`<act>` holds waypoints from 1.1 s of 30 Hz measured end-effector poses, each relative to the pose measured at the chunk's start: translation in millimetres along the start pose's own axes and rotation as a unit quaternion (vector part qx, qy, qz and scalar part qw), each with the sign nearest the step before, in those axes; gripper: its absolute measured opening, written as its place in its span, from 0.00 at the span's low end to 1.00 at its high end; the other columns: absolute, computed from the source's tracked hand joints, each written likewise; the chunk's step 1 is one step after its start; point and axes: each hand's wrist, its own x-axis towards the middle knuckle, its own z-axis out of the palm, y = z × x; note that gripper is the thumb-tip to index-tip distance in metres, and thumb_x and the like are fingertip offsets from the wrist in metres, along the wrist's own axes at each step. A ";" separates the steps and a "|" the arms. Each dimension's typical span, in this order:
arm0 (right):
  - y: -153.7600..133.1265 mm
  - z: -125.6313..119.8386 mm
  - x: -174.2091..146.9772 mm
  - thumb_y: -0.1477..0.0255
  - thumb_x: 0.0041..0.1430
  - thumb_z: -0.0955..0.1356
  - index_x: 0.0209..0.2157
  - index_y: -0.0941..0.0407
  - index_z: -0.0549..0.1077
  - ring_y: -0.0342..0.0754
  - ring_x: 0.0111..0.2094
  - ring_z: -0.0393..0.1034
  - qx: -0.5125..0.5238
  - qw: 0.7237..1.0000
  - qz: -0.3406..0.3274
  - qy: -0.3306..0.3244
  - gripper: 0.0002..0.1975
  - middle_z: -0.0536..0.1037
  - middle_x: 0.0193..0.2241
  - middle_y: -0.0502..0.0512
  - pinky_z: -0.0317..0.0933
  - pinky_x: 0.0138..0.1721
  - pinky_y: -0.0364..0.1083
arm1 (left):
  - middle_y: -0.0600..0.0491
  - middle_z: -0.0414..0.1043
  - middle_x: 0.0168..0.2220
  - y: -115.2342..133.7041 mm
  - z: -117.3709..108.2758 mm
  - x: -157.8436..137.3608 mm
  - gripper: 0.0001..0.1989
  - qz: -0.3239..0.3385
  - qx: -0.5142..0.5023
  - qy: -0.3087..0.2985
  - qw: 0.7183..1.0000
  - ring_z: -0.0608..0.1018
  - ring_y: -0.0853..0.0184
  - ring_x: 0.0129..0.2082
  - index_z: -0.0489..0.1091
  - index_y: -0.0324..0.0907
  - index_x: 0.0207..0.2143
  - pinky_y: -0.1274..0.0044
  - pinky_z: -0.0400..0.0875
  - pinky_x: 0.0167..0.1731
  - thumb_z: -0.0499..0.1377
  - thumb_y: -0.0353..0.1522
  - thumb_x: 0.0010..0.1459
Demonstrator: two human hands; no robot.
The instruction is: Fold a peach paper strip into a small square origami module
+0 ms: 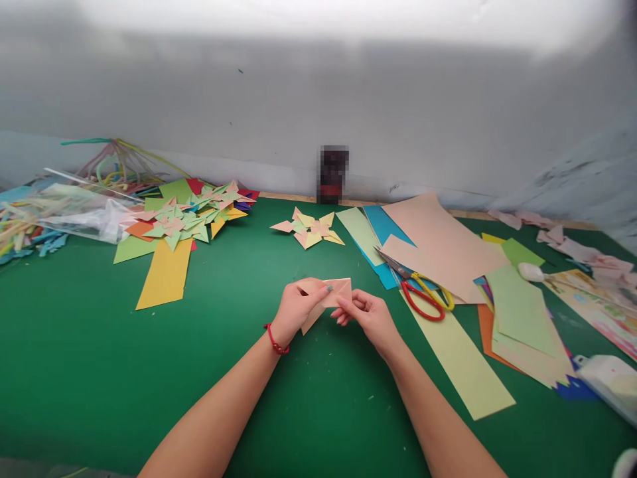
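A small folded sheet of pink paper (341,289) is held between my two hands, a little above the green table. My left hand (297,307), with a red bracelet at its wrist, grips the paper with the thumb lying on top. At the paper's right side, my right hand (367,315) pinches its edge between thumb and fingers. Part of the sheet is hidden behind the left hand. Beyond the hands lies a pink and yellow folded paper star (311,228). Scissors (423,292) with one red and one yellow handle rest to the right, on coloured paper.
Several folded stars (186,222) and a yellow paper strip (164,273) lie at the left, beside a clear plastic bag (94,216). Large pink sheets (438,245), a pale green strip (462,358) and paper scraps cover the right. A dark phone-like object (333,174) leans against the back wall.
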 end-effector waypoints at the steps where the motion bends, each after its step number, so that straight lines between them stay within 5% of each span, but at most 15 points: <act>1: 0.4 0.5 -0.1 0.64 0.53 0.66 0.27 0.58 0.68 0.44 0.23 0.69 0.000 1.000 -0.004 0.000 0.11 0.77 0.23 0.55 0.65 0.27 0.44 | 0.52 0.70 0.26 -0.3 -0.2 0.2 0.13 0.003 0.001 0.004 1.000 0.70 0.68 0.29 0.67 0.37 0.17 0.78 0.64 0.32 0.60 0.36 0.49; 13: -1.6 6.1 -6.1 0.65 0.57 0.64 0.25 0.56 0.65 0.41 0.19 0.61 -0.103 0.990 -0.082 0.046 0.11 0.67 0.16 0.46 0.54 0.21 0.41 | 0.52 0.69 0.27 5.1 3.1 -2.9 0.11 -0.008 -0.002 -0.044 0.999 0.70 0.71 0.29 0.70 0.37 0.21 0.80 0.63 0.30 0.60 0.35 0.50; 33: -2.2 8.0 -5.5 0.64 0.54 0.65 0.30 0.55 0.68 0.42 0.20 0.63 -0.077 0.994 -0.064 0.045 0.09 0.68 0.19 0.47 0.57 0.21 0.41 | 0.54 0.68 0.25 4.9 4.9 -6.0 0.14 -0.084 -0.044 -0.031 0.995 0.69 0.72 0.24 0.69 0.38 0.26 0.81 0.61 0.23 0.60 0.41 0.49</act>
